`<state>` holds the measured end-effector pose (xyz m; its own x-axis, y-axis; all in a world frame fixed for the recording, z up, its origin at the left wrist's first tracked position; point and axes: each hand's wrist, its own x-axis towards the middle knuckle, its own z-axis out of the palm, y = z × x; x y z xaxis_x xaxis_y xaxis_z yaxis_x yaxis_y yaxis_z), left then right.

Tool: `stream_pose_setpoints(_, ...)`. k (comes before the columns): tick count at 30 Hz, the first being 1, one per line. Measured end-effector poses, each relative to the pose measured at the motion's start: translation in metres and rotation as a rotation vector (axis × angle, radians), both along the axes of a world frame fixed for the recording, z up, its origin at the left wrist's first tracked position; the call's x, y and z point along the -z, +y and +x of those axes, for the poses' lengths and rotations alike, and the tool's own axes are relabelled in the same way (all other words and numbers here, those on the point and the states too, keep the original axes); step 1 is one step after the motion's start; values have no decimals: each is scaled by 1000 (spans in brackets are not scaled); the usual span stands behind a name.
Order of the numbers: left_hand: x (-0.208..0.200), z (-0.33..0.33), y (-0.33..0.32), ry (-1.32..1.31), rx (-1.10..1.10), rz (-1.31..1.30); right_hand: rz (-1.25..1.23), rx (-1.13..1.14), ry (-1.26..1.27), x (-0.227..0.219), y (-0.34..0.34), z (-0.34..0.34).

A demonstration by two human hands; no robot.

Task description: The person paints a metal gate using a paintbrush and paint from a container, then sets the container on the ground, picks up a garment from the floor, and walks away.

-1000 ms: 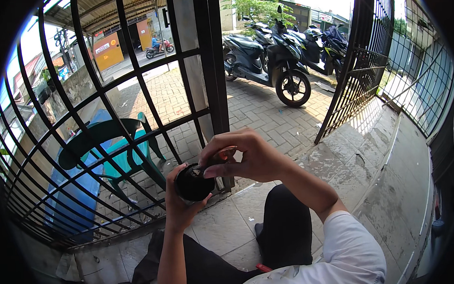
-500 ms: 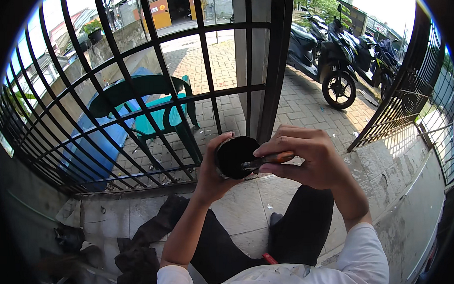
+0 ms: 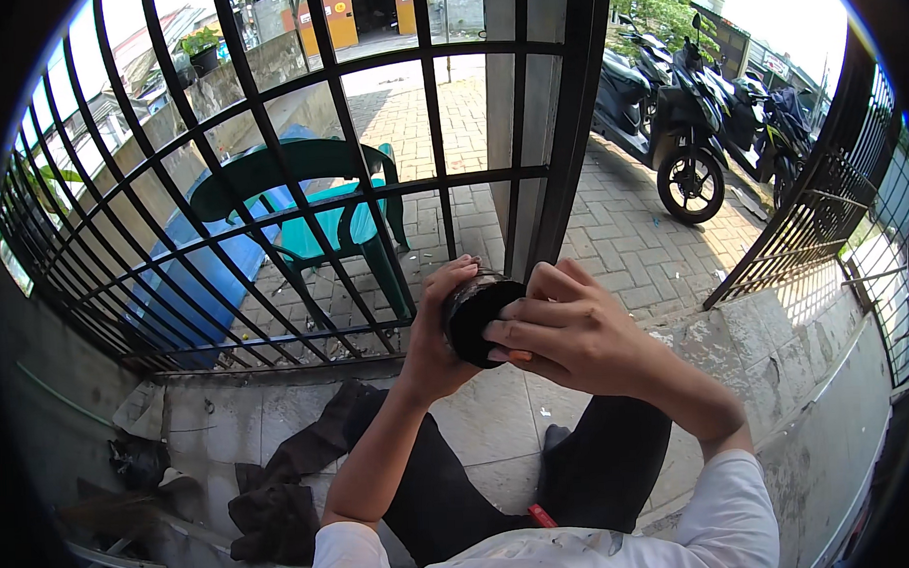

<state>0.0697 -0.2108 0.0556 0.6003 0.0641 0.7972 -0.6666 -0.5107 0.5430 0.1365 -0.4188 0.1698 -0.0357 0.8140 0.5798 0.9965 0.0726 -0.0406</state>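
My left hand (image 3: 436, 335) is wrapped round a small round can (image 3: 473, 321), tilted so its black inside faces me. Dark smears mark the can's outer wall. Over the mouth, my right hand (image 3: 581, 332) pinches what looks like a paintbrush (image 3: 520, 356). Only a bit of its orange handle shows below my fingers. The brush's head is hidden by my fingers and the dark inside of the can. Both hands are held up in front of the black metal bars, above my knees.
A black barred gate (image 3: 432, 115) rises ahead, with another gate panel (image 3: 822, 206) at right. Beyond the bars stand a green plastic chair (image 3: 318, 232) and a blue object (image 3: 190, 293). Motorbikes (image 3: 685, 136) are parked at far right. A dark cloth (image 3: 272, 516) lies on the left floor.
My right hand has moved left, closer over the can's mouth, and the orange handle is now mostly covered by my fingers. The can has tilted and shifted slightly right; the view has shifted a little.
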Motion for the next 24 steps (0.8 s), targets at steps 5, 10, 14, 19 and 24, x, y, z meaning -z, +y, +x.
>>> stream_pose_setpoints(5, 8, -2, -1, 14, 109, -126, 103, 9, -46, -6, -5, -6)
stream_pose_setpoints(10, 8, -4, 5, 49, 113, -104, 65, -25, 27, -3, -3, -4)
stream_pose_setpoints(14, 4, -1, 0, 5, 63, -15, 164, 24, 12, 0, -7, -2)
stream_pose_setpoints(19, 2, 1, -9, 193, 138, -281, 181, -44, 195, -18, -12, 21)
stream_pose_setpoints(24, 4, -3, 4, 370, 22, -334, 436, -156, 774, -19, -15, 35)
